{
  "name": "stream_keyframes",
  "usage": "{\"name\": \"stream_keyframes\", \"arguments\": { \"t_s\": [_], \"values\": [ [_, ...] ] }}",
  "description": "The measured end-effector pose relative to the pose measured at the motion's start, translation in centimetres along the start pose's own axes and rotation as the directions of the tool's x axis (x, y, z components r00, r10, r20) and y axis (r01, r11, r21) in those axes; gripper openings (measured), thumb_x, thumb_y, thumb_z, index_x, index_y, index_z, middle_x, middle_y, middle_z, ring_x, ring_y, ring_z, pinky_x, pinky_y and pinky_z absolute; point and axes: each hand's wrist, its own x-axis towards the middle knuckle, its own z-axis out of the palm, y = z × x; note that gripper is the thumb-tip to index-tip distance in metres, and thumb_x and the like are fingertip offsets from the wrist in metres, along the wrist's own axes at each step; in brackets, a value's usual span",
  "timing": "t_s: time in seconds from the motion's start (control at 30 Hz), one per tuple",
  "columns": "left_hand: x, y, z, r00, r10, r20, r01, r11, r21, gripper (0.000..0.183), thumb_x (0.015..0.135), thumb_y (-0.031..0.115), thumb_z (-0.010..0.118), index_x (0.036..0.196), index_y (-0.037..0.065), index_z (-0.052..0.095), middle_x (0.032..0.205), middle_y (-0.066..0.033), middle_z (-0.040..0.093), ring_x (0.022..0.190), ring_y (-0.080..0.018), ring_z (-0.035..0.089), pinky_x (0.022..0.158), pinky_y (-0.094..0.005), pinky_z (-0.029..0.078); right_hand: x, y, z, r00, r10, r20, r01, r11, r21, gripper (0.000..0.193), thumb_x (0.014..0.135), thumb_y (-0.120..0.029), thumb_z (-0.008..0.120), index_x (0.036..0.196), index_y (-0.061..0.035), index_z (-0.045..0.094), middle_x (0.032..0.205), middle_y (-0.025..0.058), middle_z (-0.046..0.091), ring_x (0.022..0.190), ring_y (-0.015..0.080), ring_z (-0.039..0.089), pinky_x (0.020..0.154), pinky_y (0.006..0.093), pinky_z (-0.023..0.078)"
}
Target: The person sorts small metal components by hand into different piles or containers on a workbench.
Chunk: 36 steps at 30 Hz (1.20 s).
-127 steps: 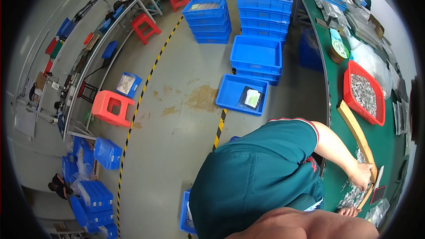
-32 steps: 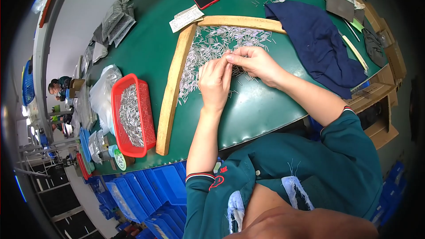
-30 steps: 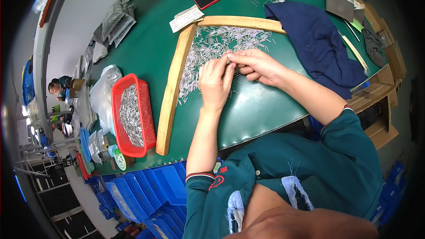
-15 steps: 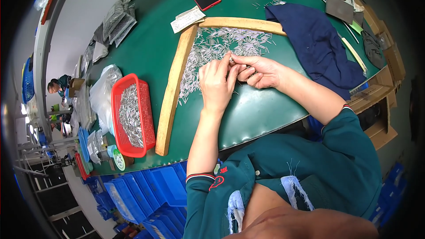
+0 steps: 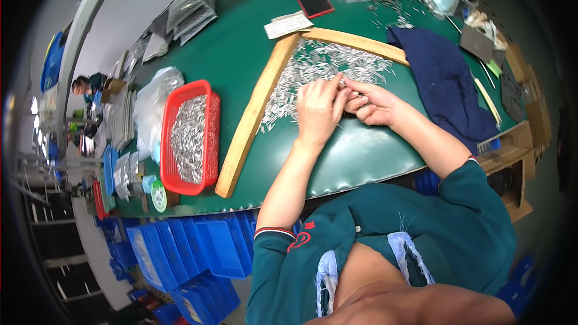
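Both hands meeting at upper centre over pins (image 5: 325, 66) corralled by wood strips (image 5: 253, 114), left hand (image 5: 318, 111) and right hand (image 5: 373, 103) pinching pins together at fingertips, red basket (image 5: 208, 138) of pins centre-left.

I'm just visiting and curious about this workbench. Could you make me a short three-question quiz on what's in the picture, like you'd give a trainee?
1. True or false: the red basket is empty.
2. Which lies to the right of the wooden angle frame? A) a dark blue cloth B) a yellow bucket C) a white helmet
3. Fill in: the left hand and right hand meet over a pile of small ______ pins.

Key
1. False: it holds many small silvery parts.
2. A: the dark blue cloth lies on the green table.
3. Silvery (metal-looking). Whether the fingers grip a pin cannot be told.
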Motion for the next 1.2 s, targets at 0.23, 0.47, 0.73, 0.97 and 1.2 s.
{"name": "stream_keyframes", "arguments": {
  "t_s": [0.23,0.47,0.73,0.97,1.2],
  "values": [
    [-0.2,0.5,0.3,0.994,0.028,-0.109,-0.036,0.997,-0.073,0.03,0.075,0.019,0.06,0.101,0.005,0.057,0.076,-0.0057,0.055,0.074,-0.0211,0.054,0.071,-0.0335,0.039,-0.5,-0.1,0.0,0.975,-0.22,-0.026,0.208,0.95,-0.232,0.018,0.086,-0.027,0.047,0.09,-0.0107,0.054,0.071,-0.0027,0.049,0.051,0.003,0.04,0.032,0.0114,0.023],
    [-0.7,-0.5,1.1,0.975,-0.197,-0.099,0.186,0.977,-0.107,0.025,0.079,0.019,0.055,0.1,0.007,0.057,0.078,-0.0094,0.054,0.078,-0.026,0.054,0.067,-0.0372,0.04,0.7,-1.4,3.5,0.88,-0.429,-0.203,0.347,0.874,-0.341,0.022,0.089,-0.028,0.044,0.072,-0.0135,0.043,0.06,-0.0052,0.037,0.041,0.0007,0.031,0.027,0.0125,0.018],
    [-1.0,-1.4,2.8,0.978,-0.196,-0.069,0.184,0.971,-0.153,0.029,0.076,0.017,0.054,0.102,0.003,0.052,0.095,-0.0153,0.056,0.092,-0.0322,0.052,0.083,-0.0403,0.039,14.7,2.7,14.7,0.993,0.064,0.098,-0.038,0.966,-0.255,0.016,0.085,-0.023,0.051,0.08,-0.0109,0.042,0.065,-0.0022,0.04,0.044,0.0015,0.033,0.029,0.0132,0.017],
    [-3.0,-1.5,3.9,0.961,-0.102,0.256,0.196,0.906,-0.376,0.051,0.085,0.034,0.044,0.128,0.01,0.034,0.128,-0.0157,0.035,0.12,-0.026,0.03,0.101,-0.037,0.019,26.5,11.5,20.0,0.995,-0.1,-0.014,0.04,0.516,-0.856,0.053,0.089,-0.048,0.034,0.114,-0.0043,0.05,0.096,0.0085,0.056,0.092,0.0145,0.052,0.076,0.0316,0.045],
    [2.5,3.8,3.2,0.354,-0.574,0.738,0.173,0.816,0.552,0.052,0.086,0.037,0.042,0.129,0.01,0.034,0.131,-0.0132,0.033,0.12,-0.0241,0.029,0.102,-0.0362,0.017,26.5,11.6,20.9,0.974,0.116,0.196,0.2,-0.025,-0.98,0.067,0.086,-0.058,0.024,0.119,-0.0053,0.049,0.125,0.0124,0.045,0.123,0.0226,0.031,0.101,0.0401,0.02]
  ]
}}
